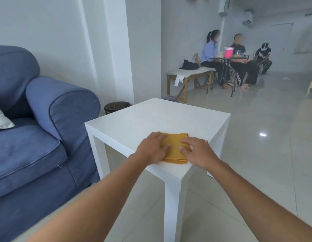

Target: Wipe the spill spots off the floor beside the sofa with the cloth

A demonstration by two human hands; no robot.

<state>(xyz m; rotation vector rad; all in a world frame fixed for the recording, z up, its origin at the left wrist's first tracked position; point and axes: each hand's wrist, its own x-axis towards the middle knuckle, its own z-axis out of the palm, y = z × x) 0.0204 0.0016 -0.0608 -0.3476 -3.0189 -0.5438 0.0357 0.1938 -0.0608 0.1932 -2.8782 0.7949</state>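
1. On the near corner of a square white table (pixel 151 117) with a smooth, glossy top and thick straight legs lies the cloth (pixel 176 149), a mustard-yellow fabric folded into a flat rectangular stack, its layered edges showing at the near side.
2. Both bare forearms reach forward from the lower edge of the view.
3. The left hand (pixel 152 148) lies palm-down on the cloth's left part, fingers spread and flat, gripping nothing.
4. The right hand (pixel 198 151) rests palm-down on the cloth's right part, fingers slightly curled against the fabric; its grip is loose, not closed around the cloth.
5. Left of the table stands a blue upholstered sofa (pixel 38 133) with a rounded, piped armrest and a soft seat cushion.
6. The floor (pixel 265 154) is pale, shiny tile reflecting a light.
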